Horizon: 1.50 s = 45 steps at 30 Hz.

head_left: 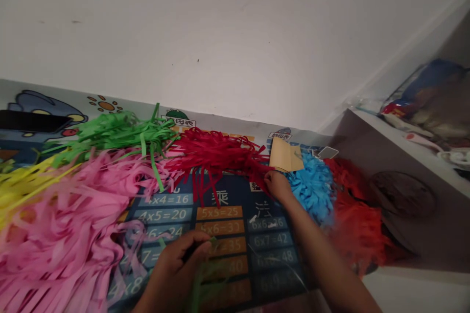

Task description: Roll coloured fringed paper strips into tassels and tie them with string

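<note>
At the bottom centre my left hand [183, 259] is closed, its thumb and finger pinching a green strip [198, 283] that hangs down, blurred. My right hand [278, 186] reaches to the back right, its fingers closed at the right end of the red strips [220, 151]. Just above it lies a tan paper piece [285, 155]. What the right fingers hold, if anything, is too small to make out. Blue strips [314, 186] lie right of that hand. A green bunch [117, 132] and a large pink bunch [77, 215] are on the left.
The mat [220, 225] is printed with multiplication tables. Yellow strips [22, 186] lie at the far left, near a black object [33, 121]. Orange-red strips [356, 225] rest against a grey box [400, 195] at the right, with bags and other items beyond. A white wall [220, 34] rises behind.
</note>
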Each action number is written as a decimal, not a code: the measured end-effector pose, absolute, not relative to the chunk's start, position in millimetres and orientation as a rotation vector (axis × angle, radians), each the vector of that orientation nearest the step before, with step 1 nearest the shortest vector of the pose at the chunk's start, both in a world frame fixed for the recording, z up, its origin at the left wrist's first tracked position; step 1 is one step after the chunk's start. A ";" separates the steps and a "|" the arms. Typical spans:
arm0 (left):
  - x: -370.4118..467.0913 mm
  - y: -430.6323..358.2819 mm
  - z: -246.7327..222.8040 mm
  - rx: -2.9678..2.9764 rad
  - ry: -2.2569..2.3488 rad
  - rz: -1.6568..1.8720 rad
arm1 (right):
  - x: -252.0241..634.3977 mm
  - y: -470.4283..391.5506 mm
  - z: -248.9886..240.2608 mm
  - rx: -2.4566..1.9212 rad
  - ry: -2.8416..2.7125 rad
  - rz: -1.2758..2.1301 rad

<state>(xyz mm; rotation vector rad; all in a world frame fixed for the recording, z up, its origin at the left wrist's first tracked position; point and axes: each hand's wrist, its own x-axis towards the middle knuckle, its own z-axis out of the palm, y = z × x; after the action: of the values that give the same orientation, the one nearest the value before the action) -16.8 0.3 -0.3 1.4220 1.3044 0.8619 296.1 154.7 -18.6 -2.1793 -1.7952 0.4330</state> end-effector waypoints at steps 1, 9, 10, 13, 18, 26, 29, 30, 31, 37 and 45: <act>-16.7 0.7 -1.4 1.419 1.297 0.865 | 297.7 147.5 -12.6 -2.157 -1.758 0.440; -9.2 -0.6 -5.7 1.256 1.249 0.874 | 218.7 26.7 14.4 -1.557 -1.590 0.974; -7.7 -2.1 -5.3 1.252 1.238 0.886 | 203.8 12.7 12.2 -1.446 -1.515 1.076; -5.0 -7.2 -3.9 1.335 1.236 0.935 | 172.0 -14.0 1.7 -1.287 -1.256 1.223; -6.4 -14.3 -1.8 1.478 1.242 1.005 | 157.8 -26.2 -15.9 -1.313 -1.009 1.317; -10.4 -24.5 0.1 1.857 1.198 1.123 | 159.9 -39.2 -15.6 -1.340 -1.220 1.078; -15.2 -23.2 2.6 1.846 1.138 1.103 | 164.1 -39.2 -14.3 -1.255 -1.250 1.217; -16.8 -21.9 3.3 1.834 1.119 1.085 | 165.1 -38.6 -14.4 -1.210 -1.246 1.258; -18.1 -20.3 3.8 1.832 1.094 1.063 | 165.6 -38.1 -14.4 -1.173 -1.245 1.274; -19.7 -14.6 6.4 1.844 0.963 0.964 | 165.4 -39.5 -8.0 -1.192 -1.390 1.075; -20.8 -17.2 4.3 1.943 1.092 0.986 | 169.9 -42.4 -1.8 -1.256 -1.484 0.884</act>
<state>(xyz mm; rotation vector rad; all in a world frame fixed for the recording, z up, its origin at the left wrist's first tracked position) -20.8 -17.2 4.3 1.9426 1.0915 0.9858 169.9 -42.4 -1.8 -1.2556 -1.4840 0.8837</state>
